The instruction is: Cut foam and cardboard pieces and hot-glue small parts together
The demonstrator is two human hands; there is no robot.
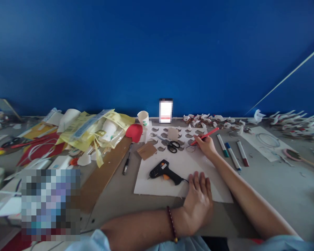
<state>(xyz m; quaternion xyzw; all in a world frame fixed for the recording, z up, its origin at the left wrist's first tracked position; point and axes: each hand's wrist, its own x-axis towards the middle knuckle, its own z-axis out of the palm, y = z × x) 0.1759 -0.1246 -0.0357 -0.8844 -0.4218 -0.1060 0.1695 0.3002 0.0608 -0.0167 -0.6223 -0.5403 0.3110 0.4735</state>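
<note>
My left hand (199, 197) lies flat, fingers stretched out, on the near edge of a white sheet (157, 177) with several shapes cut out of its far part. A black and orange glue gun (164, 171) rests on the sheet just beyond that hand. My right hand (206, 144) is closed round a red pencil (205, 136), its tip on the sheet near the cut-outs. Black scissors (172, 145) and two brown cardboard pieces (146, 150) lie on the sheet to the left of that hand.
Three marker pens (232, 153) lie right of the sheet. A black pen (126, 164), a cardboard strip (104, 174), yellow plastic bags (94, 132), a paper cup (143, 118) and a phone (165, 110) stand left and behind. Small paper pieces (225, 122) line the far edge.
</note>
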